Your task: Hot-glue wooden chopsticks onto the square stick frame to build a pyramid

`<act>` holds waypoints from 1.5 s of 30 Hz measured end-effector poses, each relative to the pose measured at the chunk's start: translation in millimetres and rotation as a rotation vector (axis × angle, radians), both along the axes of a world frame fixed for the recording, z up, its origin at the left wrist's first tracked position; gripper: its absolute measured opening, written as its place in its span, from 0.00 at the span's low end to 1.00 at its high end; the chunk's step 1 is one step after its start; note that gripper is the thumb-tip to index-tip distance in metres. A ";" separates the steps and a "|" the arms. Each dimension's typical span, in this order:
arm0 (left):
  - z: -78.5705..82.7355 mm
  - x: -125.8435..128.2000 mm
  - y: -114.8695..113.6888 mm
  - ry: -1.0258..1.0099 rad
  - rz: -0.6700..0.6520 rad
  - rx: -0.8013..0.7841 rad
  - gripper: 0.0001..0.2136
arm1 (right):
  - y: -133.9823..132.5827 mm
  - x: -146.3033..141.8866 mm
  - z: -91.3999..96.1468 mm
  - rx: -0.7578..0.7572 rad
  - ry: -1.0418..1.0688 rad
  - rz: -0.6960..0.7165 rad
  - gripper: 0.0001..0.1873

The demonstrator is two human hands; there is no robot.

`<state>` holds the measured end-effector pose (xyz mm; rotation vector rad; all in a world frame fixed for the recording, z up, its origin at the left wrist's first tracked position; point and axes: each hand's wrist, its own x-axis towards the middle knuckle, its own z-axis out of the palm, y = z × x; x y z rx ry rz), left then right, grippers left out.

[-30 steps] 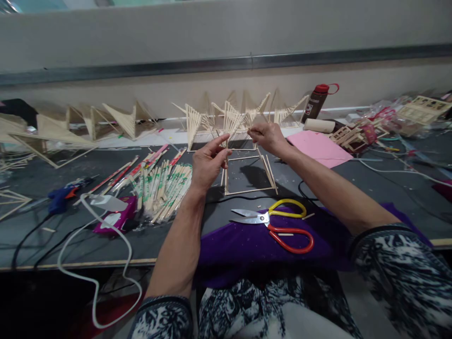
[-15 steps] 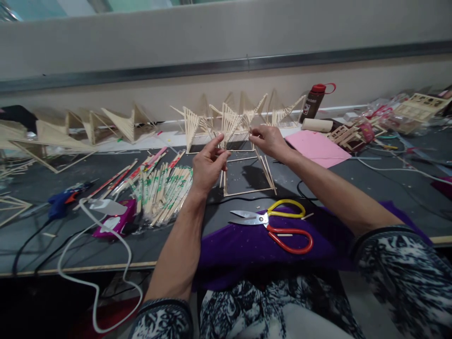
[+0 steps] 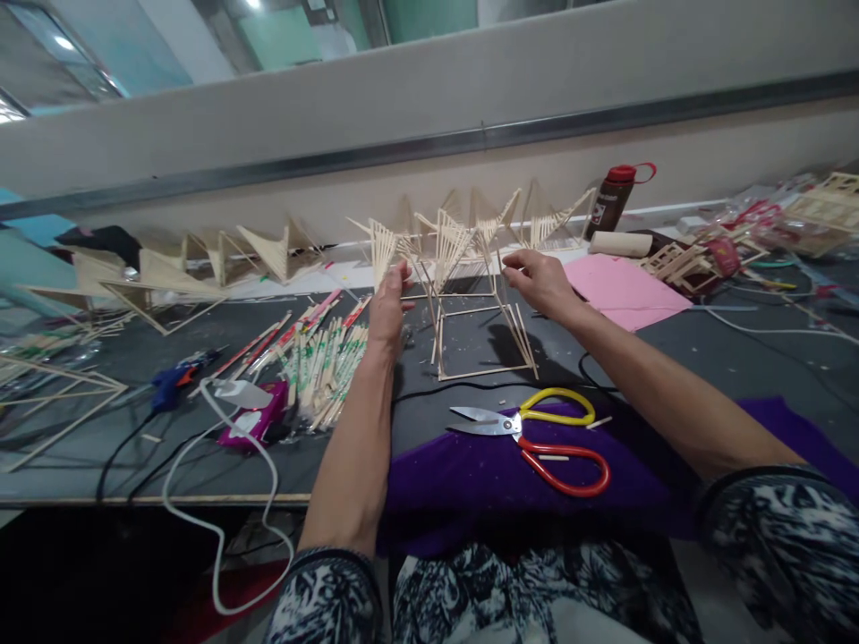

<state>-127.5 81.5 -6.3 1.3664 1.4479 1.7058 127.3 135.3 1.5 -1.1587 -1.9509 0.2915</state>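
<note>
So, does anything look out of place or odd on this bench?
Nothing damaged. The scissors lie with blades open, partly on the purple cloth near the front edge of the table, and a white cable loops off that edge. The stick frame the right hand pinches stands upright.

The back of my left hand hides its fingertips, so I cannot tell if they pinch a stick of the stick frame. The sticks by my right hand are too thin to tell too. The words on the bottle at the upper right are too small to read. The left edge cuts off the stick triangle.
</note>
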 end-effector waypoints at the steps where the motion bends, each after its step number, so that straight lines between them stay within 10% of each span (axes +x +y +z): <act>1: -2.0 -0.5 7.1 -0.014 -0.053 -0.020 0.30 | -4.6 3.9 -1.6 -0.014 0.031 0.007 0.12; 7: -7.8 5.4 27.3 -0.013 -0.262 -0.050 0.33 | -33.0 21.2 -16.4 -0.085 0.114 0.125 0.14; 23: -15.0 -5.8 26.9 0.056 -0.129 -0.096 0.31 | -35.7 34.1 -32.6 -0.197 0.196 0.113 0.14; 28: -29.9 -19.0 26.1 0.635 0.209 -0.355 0.17 | -37.0 42.2 -34.6 -0.219 0.258 0.104 0.14; 32: -42.5 -10.7 26.2 0.995 0.181 -0.550 0.13 | -39.1 44.1 -37.5 -0.236 0.227 0.109 0.13; 45: -34.2 1.7 19.4 1.150 0.026 -0.711 0.13 | -34.2 47.9 -40.5 -0.213 0.146 0.094 0.13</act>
